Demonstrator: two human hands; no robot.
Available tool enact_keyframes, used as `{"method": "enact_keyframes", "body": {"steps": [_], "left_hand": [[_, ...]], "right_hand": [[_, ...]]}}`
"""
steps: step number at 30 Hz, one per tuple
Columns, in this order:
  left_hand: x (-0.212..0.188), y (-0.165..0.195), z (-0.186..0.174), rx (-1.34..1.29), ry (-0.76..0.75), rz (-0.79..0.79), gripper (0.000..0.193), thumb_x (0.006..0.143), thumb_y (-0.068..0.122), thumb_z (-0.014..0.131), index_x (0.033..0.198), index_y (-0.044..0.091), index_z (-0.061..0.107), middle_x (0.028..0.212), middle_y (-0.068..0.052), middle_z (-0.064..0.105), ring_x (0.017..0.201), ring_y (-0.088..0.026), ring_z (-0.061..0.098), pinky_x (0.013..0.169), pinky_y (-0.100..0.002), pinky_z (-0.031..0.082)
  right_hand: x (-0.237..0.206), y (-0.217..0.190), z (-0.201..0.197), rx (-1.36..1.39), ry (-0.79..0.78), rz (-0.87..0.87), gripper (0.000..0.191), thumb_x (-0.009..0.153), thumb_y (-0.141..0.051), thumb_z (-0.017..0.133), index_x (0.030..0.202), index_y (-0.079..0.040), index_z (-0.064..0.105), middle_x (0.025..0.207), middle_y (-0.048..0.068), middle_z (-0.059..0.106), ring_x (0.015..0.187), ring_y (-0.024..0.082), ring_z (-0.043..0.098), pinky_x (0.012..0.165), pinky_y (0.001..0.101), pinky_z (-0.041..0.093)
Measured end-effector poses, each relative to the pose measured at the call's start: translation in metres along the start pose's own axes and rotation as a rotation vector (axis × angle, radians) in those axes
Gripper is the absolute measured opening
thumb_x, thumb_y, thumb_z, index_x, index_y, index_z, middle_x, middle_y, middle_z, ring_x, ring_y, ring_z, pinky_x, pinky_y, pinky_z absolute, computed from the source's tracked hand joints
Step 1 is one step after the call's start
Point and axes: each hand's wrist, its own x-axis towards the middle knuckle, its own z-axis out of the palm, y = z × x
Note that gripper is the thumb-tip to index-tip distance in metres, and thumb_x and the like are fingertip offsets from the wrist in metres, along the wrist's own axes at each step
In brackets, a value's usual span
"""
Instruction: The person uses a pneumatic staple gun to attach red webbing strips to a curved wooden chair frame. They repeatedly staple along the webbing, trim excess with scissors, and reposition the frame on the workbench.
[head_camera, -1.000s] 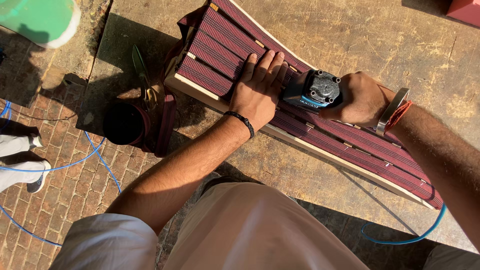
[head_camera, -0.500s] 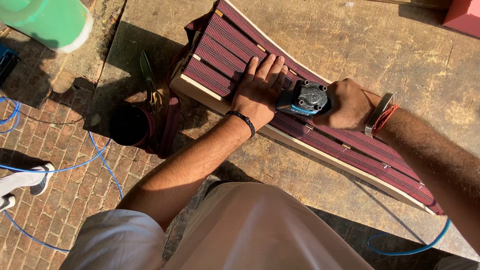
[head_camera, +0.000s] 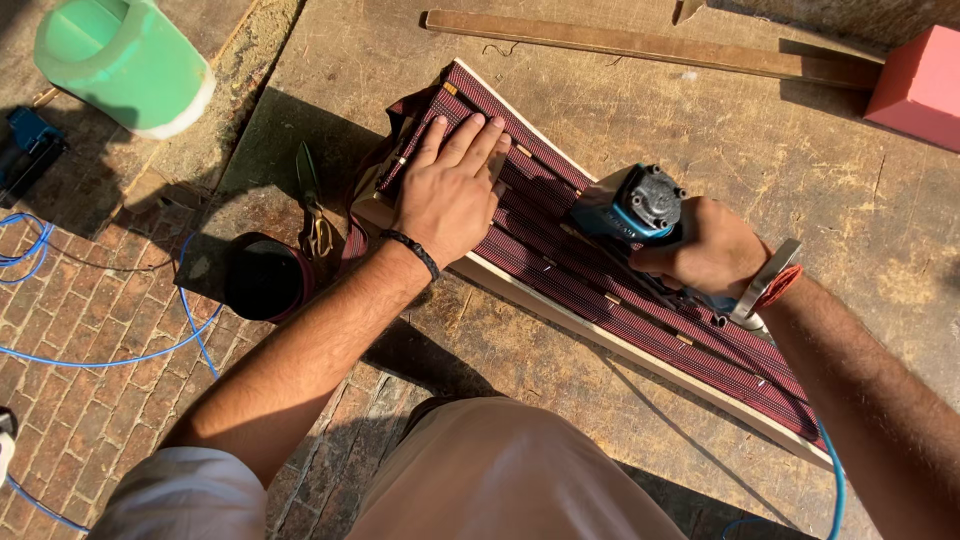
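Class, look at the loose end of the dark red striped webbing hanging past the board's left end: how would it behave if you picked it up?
The loose end of the webbing would probably be floppy, since it folds and droops over the board's edge. It looks light, being thin woven straps. The ribbed weave suggests it would not slip easily.

On the worktop (head_camera: 600, 120) a webbed frame (head_camera: 560, 250) is laid diagonally, a stapler (head_camera: 635, 205) set upon it, a wooden strip (head_camera: 640, 45) behind, shears (head_camera: 312, 200) and a bucket (head_camera: 125, 60) to its left.
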Motion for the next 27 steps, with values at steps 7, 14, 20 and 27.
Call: {"method": "enact_keyframes", "body": {"steps": [7, 14, 20, 27], "left_hand": [[-0.006, 0.009, -0.011, -0.055, 0.134, -0.026, 0.059, 0.105, 0.037, 0.039, 0.152, 0.003, 0.049, 0.159, -0.011, 0.044, 0.151, -0.028, 0.03, 0.126, -0.052, 0.011], [-0.006, 0.011, -0.017, -0.053, 0.12, -0.011, 0.055, 0.104, 0.037, 0.043, 0.145, 0.002, 0.053, 0.159, -0.011, 0.044, 0.151, -0.028, 0.03, 0.125, -0.052, 0.012], [-0.005, 0.013, -0.012, -0.056, 0.167, -0.009, 0.059, 0.101, 0.037, 0.043, 0.147, 0.002, 0.054, 0.159, -0.01, 0.043, 0.15, -0.029, 0.031, 0.126, -0.052, 0.012], [-0.004, -0.01, -0.03, -0.177, 0.011, -0.048, 0.05, 0.107, 0.038, 0.059, 0.148, 0.011, 0.051, 0.169, -0.01, 0.035, 0.16, -0.031, 0.022, 0.131, -0.056, 0.008]], "right_hand": [[0.017, -0.039, -0.004, 0.418, 0.103, -0.095, 0.02, 0.077, -0.005, 0.077, 0.096, -0.003, 0.073, 0.065, 0.007, 0.066, 0.055, 0.018, 0.063, 0.05, 0.0341, 0.05], [0.029, -0.062, -0.008, 0.423, 0.088, -0.148, 0.016, 0.077, -0.006, 0.076, 0.093, -0.006, 0.074, 0.062, 0.006, 0.065, 0.05, 0.015, 0.06, 0.046, 0.0331, 0.047], [0.026, -0.061, -0.005, 0.365, 0.06, -0.168, 0.018, 0.076, -0.008, 0.077, 0.094, -0.007, 0.076, 0.064, 0.005, 0.067, 0.052, 0.015, 0.062, 0.047, 0.032, 0.049], [0.02, -0.06, 0.001, 0.269, 0.052, -0.153, 0.019, 0.077, -0.015, 0.08, 0.096, -0.009, 0.078, 0.065, 0.005, 0.069, 0.054, 0.015, 0.064, 0.05, 0.0337, 0.051]]}}
